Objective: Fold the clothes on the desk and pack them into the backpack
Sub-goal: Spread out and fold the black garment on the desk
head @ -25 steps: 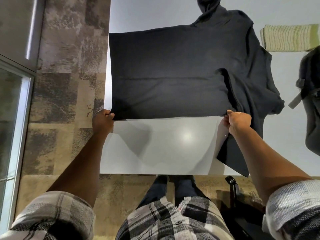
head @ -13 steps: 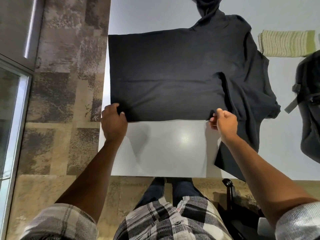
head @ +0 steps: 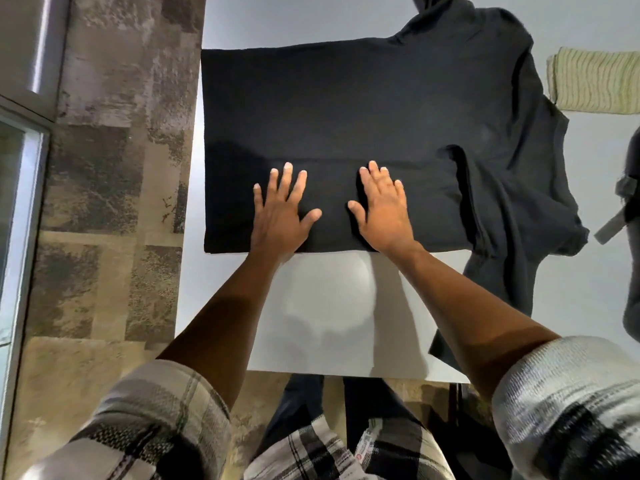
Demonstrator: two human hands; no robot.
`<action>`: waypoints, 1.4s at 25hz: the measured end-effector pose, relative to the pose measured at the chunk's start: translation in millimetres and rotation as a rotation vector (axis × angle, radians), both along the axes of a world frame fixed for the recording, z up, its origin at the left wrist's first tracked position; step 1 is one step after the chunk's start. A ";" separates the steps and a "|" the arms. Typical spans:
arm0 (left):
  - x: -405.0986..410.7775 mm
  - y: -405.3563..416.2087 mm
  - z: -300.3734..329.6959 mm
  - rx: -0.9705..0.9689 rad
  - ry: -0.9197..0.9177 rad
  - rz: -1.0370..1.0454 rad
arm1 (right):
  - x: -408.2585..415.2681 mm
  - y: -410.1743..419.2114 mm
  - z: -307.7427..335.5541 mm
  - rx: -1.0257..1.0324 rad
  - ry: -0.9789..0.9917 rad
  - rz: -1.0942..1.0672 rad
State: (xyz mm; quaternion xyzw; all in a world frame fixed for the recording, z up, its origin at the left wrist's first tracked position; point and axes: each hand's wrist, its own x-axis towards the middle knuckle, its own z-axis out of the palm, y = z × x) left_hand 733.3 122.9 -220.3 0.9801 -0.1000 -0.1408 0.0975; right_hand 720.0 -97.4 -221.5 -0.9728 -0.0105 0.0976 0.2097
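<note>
A black t-shirt [head: 346, 109] lies spread on the white desk [head: 329, 306], its near long edge folded over and one sleeve trailing toward the desk's front edge at the right. My left hand [head: 280, 213] and my right hand [head: 384, 209] press flat on the folded near part, fingers straight and spread, side by side. A dark backpack [head: 632, 202] with a grey strap shows at the far right edge, mostly cut off.
A folded green-and-white striped cloth [head: 595, 83] lies on the desk at the upper right, beyond the shirt. The desk's left edge runs beside patterned floor [head: 114, 168]. A dark chair part [head: 457, 407] stands below the desk's front right.
Both hands let go of the shirt's near corners and moved inward onto the folded part, now lying flat with fingers spread.
</note>
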 end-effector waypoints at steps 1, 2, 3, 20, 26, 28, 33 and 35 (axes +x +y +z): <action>-1.3 12.0 -6.1 0.027 -0.029 0.023 | 0.3 -7.8 -6.4 -0.049 -0.022 0.012; -3.3 27.8 -10.0 0.053 -0.063 0.056 | -0.7 -19.6 -11.8 -0.094 -0.043 0.021; -5.6 45.4 -12.7 0.074 -0.088 0.097 | -2.5 -34.1 -15.5 -0.132 -0.060 0.029; -1.8 -44.7 -10.4 0.032 -0.062 0.038 | -23.9 -128.9 10.1 -0.041 -0.310 -0.191; 0.0 -35.8 -9.3 0.062 -0.078 0.057 | 16.0 -161.9 26.1 -0.374 -0.096 -0.402; 3.6 -27.3 -9.5 0.059 -0.074 0.122 | 32.9 -173.0 25.4 -0.379 -0.049 -0.360; 6.1 2.9 -10.5 0.068 -0.070 0.219 | 53.5 -178.1 34.4 -0.309 -0.050 -0.345; 4.2 7.3 -10.8 0.070 -0.083 0.218 | 58.3 -176.0 39.9 -0.266 -0.074 -0.344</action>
